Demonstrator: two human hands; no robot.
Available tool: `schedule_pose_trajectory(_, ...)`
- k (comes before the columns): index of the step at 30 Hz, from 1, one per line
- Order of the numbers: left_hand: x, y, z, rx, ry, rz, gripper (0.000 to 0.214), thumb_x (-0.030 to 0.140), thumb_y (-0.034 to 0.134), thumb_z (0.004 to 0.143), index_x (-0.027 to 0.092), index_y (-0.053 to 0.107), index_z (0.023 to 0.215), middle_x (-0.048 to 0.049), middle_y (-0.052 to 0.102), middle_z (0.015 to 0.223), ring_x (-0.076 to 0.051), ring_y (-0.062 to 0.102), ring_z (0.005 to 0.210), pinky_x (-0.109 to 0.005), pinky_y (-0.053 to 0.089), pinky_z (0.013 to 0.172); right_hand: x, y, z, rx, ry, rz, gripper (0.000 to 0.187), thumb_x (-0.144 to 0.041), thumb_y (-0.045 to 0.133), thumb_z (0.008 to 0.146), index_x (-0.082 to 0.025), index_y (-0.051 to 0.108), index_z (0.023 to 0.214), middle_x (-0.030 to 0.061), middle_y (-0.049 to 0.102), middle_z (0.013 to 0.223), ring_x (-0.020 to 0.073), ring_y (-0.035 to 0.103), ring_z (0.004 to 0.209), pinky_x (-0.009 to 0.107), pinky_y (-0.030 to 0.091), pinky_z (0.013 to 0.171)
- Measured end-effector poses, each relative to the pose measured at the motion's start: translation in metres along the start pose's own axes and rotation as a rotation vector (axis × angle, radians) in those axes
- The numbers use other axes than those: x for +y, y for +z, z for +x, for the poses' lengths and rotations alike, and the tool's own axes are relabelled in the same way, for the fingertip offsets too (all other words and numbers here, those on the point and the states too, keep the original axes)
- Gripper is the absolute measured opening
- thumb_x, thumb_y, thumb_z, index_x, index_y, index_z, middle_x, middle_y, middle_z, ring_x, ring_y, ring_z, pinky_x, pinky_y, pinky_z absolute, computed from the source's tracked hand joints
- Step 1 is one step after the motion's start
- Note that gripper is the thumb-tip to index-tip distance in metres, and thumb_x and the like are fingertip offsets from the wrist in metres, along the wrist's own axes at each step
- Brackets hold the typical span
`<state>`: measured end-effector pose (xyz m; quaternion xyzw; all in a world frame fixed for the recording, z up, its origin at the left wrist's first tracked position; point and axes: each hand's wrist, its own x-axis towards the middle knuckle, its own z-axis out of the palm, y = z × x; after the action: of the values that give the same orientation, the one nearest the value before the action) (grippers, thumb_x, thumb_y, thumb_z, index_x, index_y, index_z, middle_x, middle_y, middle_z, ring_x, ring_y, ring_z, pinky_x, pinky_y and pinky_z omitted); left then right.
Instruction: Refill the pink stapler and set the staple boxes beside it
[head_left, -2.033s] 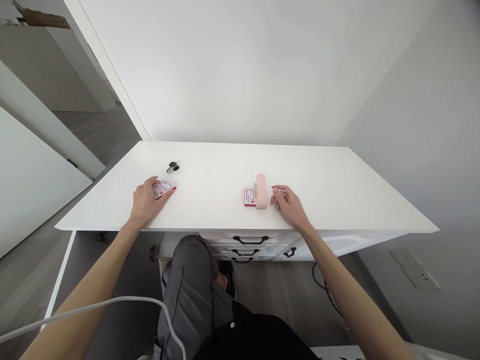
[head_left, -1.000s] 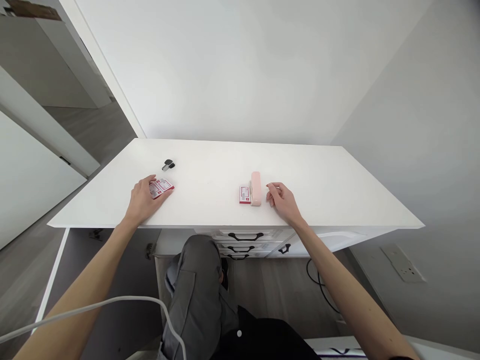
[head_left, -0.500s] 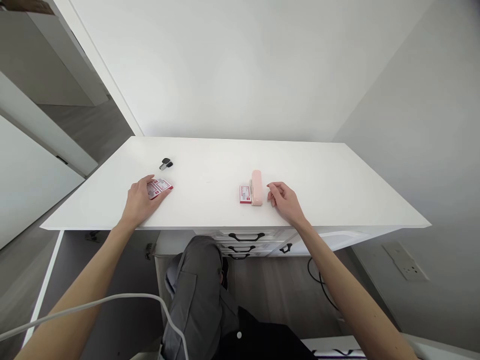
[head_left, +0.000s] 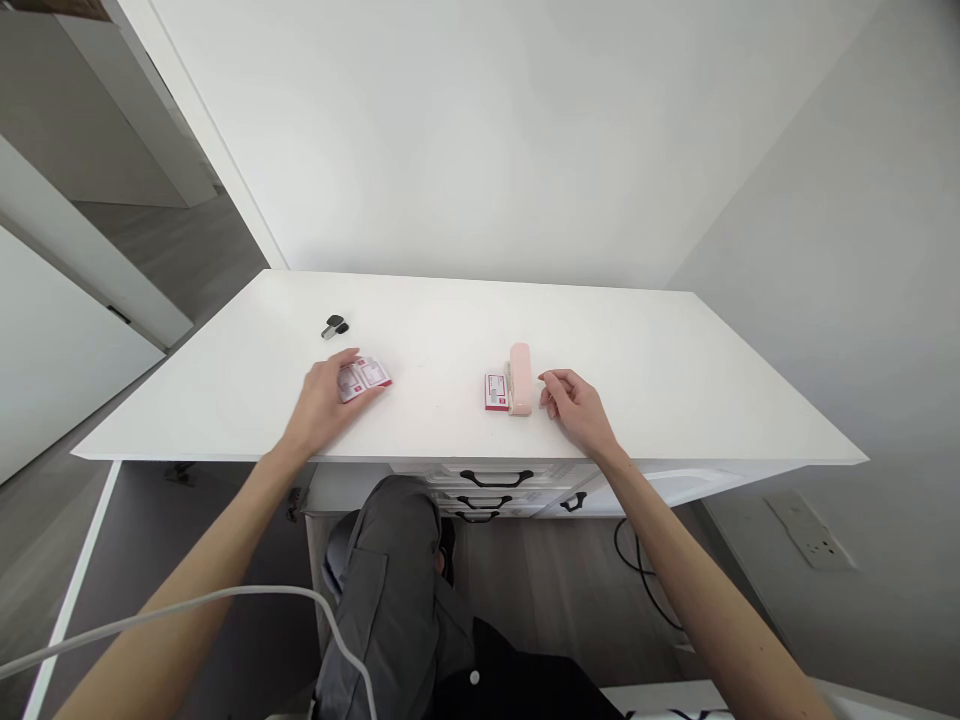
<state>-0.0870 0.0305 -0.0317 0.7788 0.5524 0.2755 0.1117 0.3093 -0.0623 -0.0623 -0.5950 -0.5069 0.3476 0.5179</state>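
Note:
My left hand (head_left: 327, 402) is closed around two small red-and-white staple boxes (head_left: 363, 377), side by side at the table surface, thumb on the near edge and fingers on the far one. Right of centre stands a pink stapler (head_left: 520, 380), its length running away from me. Against its left side lies another red-and-white staple box (head_left: 496, 390). Just right of the stapler, apart from it, my right hand (head_left: 574, 405) rests on the tabletop with its fingers curled in, and nothing shows in them.
Behind the left hand lies a small black-and-silver object (head_left: 335, 326), perhaps a USB stick. The white tabletop (head_left: 675, 400) meets a wall at the back. Drawers with black handles (head_left: 496, 478) sit below its front edge. A white cable (head_left: 247, 590) crosses my left forearm.
My left hand has slid the two staple boxes to the right, nearer the stapler. My right hand keeps its curled pose beside the stapler. The view has shifted slightly.

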Motion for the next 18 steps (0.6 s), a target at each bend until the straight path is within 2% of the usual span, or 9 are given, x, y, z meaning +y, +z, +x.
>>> schedule_pose_trajectory(5, 0.061, 0.035, 0.011, -0.15, 0.247, -0.147, 0.077, 0.071, 0.066, 0.091, 0.026, 0.048, 0.152, -0.012, 0.06, 0.151, -0.035, 0.053, 0.137, -0.052, 0.043, 0.116, -0.003, 0.001, -0.001, -0.006, -0.004, -0.028, 0.049, -0.071, 0.06, 0.096, -0.023, 0.067, 0.104, 0.001, 0.068, 0.078, 0.0155, 0.053, 0.061, 0.032, 0.047, 0.065)
schedule_pose_trajectory(9, 0.1, 0.054, 0.021, -0.282, 0.372, -0.193, 0.084, 0.07, 0.069, 0.09, 0.028, 0.043, 0.157, -0.0121, 0.065, 0.143, -0.036, 0.055, 0.132, -0.052, 0.044, 0.112, -0.002, 0.001, 0.0, -0.013, -0.006, -0.038, 0.049, -0.071, 0.059, 0.096, -0.023, 0.068, 0.105, 0.001, 0.067, 0.077, 0.0158, 0.053, 0.061, 0.032, 0.047, 0.065)
schedule_pose_trajectory(14, 0.118, 0.073, 0.032, -0.335, 0.411, -0.192, 0.088, 0.07, 0.072, 0.088, 0.025, 0.043, 0.157, -0.0144, 0.067, 0.138, -0.037, 0.058, 0.128, -0.052, 0.045, 0.11, -0.002, 0.001, 0.001, -0.013, -0.009, -0.038, 0.046, -0.067, 0.059, 0.098, -0.023, 0.068, 0.106, 0.0004, 0.066, 0.077, 0.0157, 0.053, 0.062, 0.032, 0.046, 0.066)
schedule_pose_trajectory(18, 0.119, 0.081, 0.035, -0.349, 0.432, -0.22, 0.097, 0.067, 0.075, 0.087, 0.027, 0.031, 0.164, -0.0149, 0.064, 0.143, -0.036, 0.058, 0.129, -0.052, 0.044, 0.111, -0.003, 0.001, 0.001, -0.026, -0.012, -0.042, 0.046, -0.068, 0.059, 0.098, -0.023, 0.067, 0.104, 0.0001, 0.066, 0.077, 0.0157, 0.053, 0.062, 0.032, 0.046, 0.066)
